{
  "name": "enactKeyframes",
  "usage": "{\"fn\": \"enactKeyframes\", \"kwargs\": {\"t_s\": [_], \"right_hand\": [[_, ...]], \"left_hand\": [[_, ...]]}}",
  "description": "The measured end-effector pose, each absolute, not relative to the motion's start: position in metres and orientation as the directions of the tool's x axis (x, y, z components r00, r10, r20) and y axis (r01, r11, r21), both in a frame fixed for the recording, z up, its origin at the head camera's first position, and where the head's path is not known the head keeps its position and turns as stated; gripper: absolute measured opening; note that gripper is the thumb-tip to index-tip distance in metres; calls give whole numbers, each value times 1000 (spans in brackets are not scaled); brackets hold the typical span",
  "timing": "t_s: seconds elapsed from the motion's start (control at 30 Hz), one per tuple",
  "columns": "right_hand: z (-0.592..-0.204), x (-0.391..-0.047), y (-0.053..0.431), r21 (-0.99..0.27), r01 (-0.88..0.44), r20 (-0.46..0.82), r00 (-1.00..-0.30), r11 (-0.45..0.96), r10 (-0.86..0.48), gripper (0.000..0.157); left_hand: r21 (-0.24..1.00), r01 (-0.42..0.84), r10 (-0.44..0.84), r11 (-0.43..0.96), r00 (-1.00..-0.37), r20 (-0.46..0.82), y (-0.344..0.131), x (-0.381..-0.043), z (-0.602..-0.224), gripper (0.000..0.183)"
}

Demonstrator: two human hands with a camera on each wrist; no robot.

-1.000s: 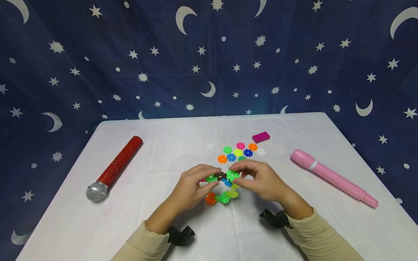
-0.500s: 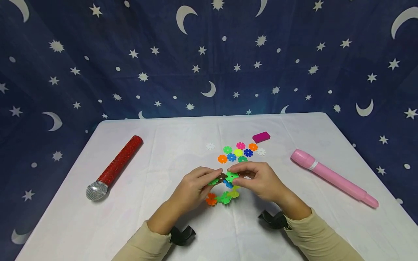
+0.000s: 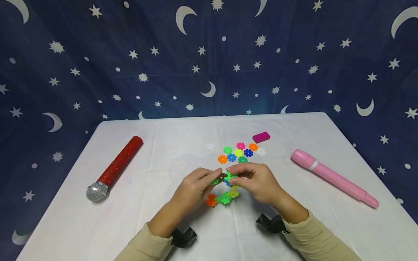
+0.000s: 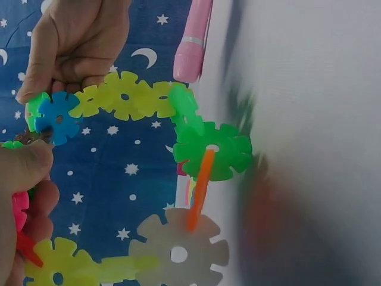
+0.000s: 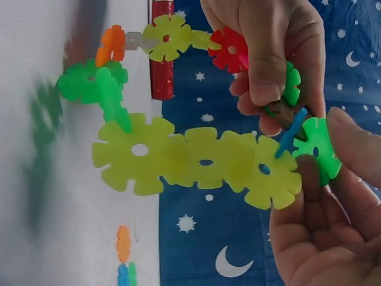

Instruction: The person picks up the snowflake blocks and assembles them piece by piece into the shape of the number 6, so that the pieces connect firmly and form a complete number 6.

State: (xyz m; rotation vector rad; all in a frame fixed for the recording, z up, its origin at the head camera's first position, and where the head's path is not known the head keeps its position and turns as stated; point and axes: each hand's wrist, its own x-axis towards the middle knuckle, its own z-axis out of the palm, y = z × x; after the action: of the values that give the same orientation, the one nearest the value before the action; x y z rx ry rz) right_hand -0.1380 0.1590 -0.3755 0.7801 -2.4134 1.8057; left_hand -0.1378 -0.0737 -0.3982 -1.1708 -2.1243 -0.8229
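A loop of interlocking plastic flower discs hangs between my hands, slotted edge to edge in several colours. My left hand [image 3: 192, 188] pinches the loop beside a brown flower disc [image 5: 284, 113]. With thumb and fingers, my right hand [image 3: 261, 181] grips a bright green flower disc [image 5: 318, 144] against that brown one. A blue flower disc [image 4: 58, 118] sits at this joint, followed by yellow flower discs [image 5: 205, 158]. Lower on the loop are an orange flower disc [image 3: 211, 200] and a translucent flower disc [image 4: 178, 253]. Left-hand fingers partly cover the red and pink discs.
Loose flower discs [image 3: 231, 157] lie flat on the white table [image 3: 169, 145] beyond my hands. A magenta block [image 3: 261, 137] is behind them. A red glittery microphone [image 3: 114, 168] lies at left, a thick pink pen-shaped object [image 3: 333, 177] at right. Starry cloth [image 3: 209, 58] hangs behind.
My left thumb and fingers have come together on the loop. My right hand has shifted slightly left and nearer, turning the bright green disc against the brown one.
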Motion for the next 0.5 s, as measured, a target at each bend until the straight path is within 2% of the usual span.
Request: {"fn": "enactKeyframes", "kwargs": {"t_s": [0.17,0.33,0.5], "right_hand": [[-375,-139,159,-905,-380,289,-878,190,-381,21],[-376,-141,162,-899,-380,268,-871,219,-411,33],[-377,-143,164,-892,-374,258,-882,255,-393,27]], "left_hand": [[287,863,506,416,-482,715,-74,-139,-400,49],[343,835,482,431,-534,695,-76,-141,-399,43],[393,796,475,460,-595,648,-79,-139,-394,40]]}}
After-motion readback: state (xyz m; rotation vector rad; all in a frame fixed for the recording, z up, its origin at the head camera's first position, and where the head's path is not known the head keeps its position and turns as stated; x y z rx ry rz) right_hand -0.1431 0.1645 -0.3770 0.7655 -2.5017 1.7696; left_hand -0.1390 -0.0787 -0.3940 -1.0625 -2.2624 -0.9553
